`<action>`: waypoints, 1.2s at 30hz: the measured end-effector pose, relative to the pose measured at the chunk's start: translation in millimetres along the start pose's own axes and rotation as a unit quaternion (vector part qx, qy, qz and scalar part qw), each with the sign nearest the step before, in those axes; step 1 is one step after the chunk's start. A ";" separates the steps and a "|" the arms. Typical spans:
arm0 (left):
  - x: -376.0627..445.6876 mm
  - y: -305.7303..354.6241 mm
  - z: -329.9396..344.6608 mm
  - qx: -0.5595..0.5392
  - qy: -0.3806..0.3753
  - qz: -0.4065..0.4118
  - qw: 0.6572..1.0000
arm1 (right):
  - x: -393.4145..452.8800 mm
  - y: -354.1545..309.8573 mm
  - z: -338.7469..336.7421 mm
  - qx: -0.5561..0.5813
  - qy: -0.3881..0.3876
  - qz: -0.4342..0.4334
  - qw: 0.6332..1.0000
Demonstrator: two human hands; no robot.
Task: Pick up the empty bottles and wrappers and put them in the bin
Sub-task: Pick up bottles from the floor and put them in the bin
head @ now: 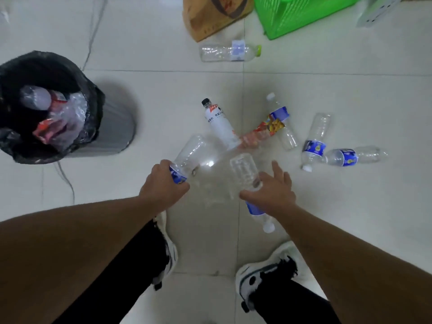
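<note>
My left hand (162,187) grips a clear bottle with a blue label (189,153) near its neck, base pointing away. My right hand (272,191) lies over a second clear blue-labelled bottle (245,174), thumb on one side and fingers spread on the other; its white cap points toward my feet. On the white floor beyond lie a white bottle with a black cap (219,123), an orange-red snack wrapper (261,132) and several more clear bottles (280,122) (315,141) (350,156) (230,52). The bin (109,127), lined with a black bag, stands at the left with bottles and wrappers inside.
A brown paper bag (215,15) and a green plastic basket (301,12) stand at the far edge. A thin cable (67,181) runs across the floor past the bin. My two shoes (168,251) (264,274) stand just below the hands.
</note>
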State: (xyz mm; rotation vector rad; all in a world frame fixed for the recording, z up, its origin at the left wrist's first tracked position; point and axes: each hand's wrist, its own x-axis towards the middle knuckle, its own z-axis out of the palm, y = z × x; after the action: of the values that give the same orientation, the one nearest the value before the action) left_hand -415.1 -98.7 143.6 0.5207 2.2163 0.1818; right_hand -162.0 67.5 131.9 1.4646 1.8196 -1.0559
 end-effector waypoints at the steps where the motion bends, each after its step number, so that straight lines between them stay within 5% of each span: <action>1: 21.1 -6.5 8.3 0.002 -0.001 0.002 1.000 | 24.6 -0.9 10.5 -0.022 0.000 -0.008 1.000; 10: 124.1 -35.1 46.0 -0.008 0.030 0.047 0.998 | 141.8 25.4 94.0 -0.103 0.100 -0.076 0.987; 17: 31.5 -23.3 28.6 -0.005 -0.012 0.024 1.000 | 34.5 49.4 63.7 0.033 0.137 -0.012 0.990; 27: -95.4 26.8 -27.3 -0.016 -0.039 0.019 0.999 | -122.9 63.6 -18.9 0.086 0.164 0.010 0.983; 36: -133.5 57.9 -24.6 0.018 -0.056 0.020 0.998 | -171.8 52.6 -34.7 0.156 0.100 0.087 0.979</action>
State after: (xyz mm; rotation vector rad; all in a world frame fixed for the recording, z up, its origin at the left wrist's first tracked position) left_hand -340.4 -102.1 270.9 0.5820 2.1041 0.1303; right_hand -68.6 12.3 279.2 1.9408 1.6726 -1.1806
